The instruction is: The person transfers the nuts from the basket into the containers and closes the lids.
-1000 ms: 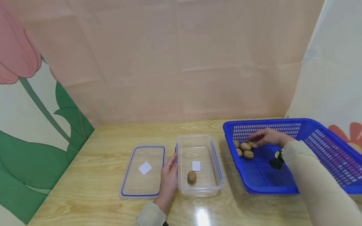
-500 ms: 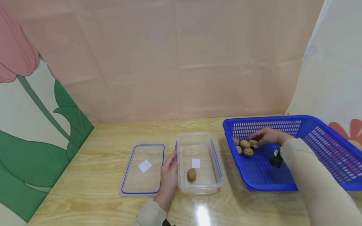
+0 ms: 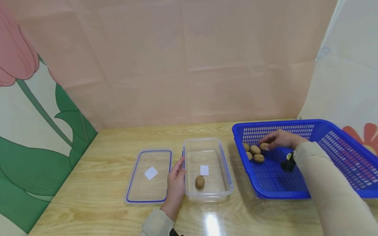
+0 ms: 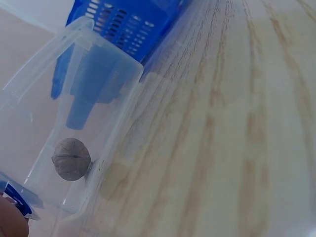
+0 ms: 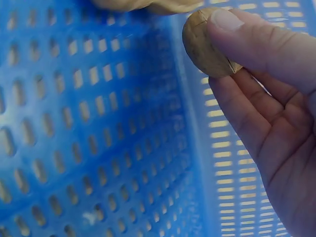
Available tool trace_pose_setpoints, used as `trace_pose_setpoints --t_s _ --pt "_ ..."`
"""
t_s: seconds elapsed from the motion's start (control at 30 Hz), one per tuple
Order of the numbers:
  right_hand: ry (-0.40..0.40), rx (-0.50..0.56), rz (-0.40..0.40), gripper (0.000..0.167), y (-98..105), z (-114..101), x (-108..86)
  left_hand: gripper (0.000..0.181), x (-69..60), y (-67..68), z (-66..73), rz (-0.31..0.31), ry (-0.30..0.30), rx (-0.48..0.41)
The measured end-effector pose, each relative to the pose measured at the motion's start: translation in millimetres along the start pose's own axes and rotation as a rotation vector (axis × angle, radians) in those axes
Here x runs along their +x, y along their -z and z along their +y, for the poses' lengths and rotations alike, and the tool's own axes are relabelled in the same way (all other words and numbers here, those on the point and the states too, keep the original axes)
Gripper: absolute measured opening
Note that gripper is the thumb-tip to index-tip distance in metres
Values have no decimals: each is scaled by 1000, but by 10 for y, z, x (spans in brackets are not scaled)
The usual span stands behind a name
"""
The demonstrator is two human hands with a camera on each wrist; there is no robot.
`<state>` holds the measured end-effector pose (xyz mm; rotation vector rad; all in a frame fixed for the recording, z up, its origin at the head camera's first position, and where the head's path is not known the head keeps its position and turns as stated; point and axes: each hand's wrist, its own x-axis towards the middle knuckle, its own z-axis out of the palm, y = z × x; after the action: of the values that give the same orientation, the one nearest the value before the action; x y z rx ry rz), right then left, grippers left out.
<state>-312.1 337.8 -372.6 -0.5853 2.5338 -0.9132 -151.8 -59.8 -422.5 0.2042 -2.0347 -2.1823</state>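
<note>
My right hand (image 3: 280, 139) is inside the blue basket (image 3: 283, 193), pinching a walnut (image 5: 210, 44) between thumb and fingertips. Beside it in the basket's left corner lie several other walnuts (image 3: 255, 150). My left hand (image 3: 176, 183) rests with its fingers fairly straight along the left wall of a clear plastic container (image 3: 212, 197). One walnut (image 3: 199, 182) lies in that container, near its front end, close to a white square label (image 3: 204, 170). In the left wrist view only a bit of a fingertip (image 4: 12, 219) shows, next to a blue-edged flap.
A clear lid (image 3: 138, 193) with a blue seal and a white square lies flat on the wooden table (image 3: 97, 183), left of the container. The basket's raised rim stands right of the container. A pinkish cloth (image 3: 147, 65) hangs behind the table.
The walnut in my right hand has come up slightly from the basket floor, and the hand has shifted a little. My left hand stays at the container wall.
</note>
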Motion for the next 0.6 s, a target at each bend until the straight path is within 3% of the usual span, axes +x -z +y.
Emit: trace_pose_setpoints --t_s 0.6 --pt "65 183 74 50 76 -515 -21 43 -7 4 -6 10 -7 21"
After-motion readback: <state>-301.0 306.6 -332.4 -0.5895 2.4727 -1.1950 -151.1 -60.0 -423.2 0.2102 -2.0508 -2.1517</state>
